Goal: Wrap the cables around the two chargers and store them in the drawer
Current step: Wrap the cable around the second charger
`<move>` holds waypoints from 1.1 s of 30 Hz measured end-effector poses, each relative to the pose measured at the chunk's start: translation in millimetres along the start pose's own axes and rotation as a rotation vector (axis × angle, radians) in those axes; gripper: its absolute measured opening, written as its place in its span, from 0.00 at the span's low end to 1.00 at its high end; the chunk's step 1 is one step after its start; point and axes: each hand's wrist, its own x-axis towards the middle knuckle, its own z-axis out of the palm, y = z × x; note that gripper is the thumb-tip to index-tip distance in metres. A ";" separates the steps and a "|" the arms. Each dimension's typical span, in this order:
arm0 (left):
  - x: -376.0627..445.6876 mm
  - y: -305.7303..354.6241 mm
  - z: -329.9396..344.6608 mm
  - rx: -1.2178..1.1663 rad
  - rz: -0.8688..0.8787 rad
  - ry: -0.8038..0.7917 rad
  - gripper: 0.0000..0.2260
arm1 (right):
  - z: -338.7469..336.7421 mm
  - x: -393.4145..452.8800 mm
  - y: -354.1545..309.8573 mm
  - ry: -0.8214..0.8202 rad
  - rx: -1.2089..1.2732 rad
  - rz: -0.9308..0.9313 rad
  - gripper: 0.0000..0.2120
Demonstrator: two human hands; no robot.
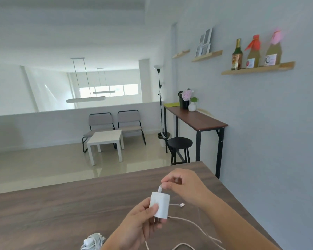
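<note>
Left hand (143, 221) grips the charger (160, 204), right hand (182, 184) pinches its cable (197, 226) at the plug; winding comes next, one wrapped charger (93, 241) waiting on the bench (61, 210).

A white rounded plastic charger block (160, 204) is held upright above the table, its two metal prongs pointing down. Its thin white cable (193, 225) trails loose to the near right. A second white charger wrapped in its cable (93, 241) lies at the near left.
</note>
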 end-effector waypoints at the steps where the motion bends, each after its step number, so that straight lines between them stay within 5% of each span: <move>1: 0.3 4.7 1.8 0.011 0.023 -0.016 0.26 | -1.6 2.9 -1.4 0.011 0.019 -0.007 0.03; 8: 0.2 29.0 14.3 -0.163 0.189 0.152 0.20 | 18.6 5.8 -5.9 0.088 0.133 -0.009 0.11; 19: -11.9 30.0 -17.4 -0.276 0.318 0.506 0.16 | 70.9 -24.1 -3.3 0.083 -0.004 -0.035 0.11; 33: -16.8 14.5 -20.0 -0.327 0.314 0.488 0.13 | 81.7 -42.0 -5.6 0.029 -0.321 -0.184 0.14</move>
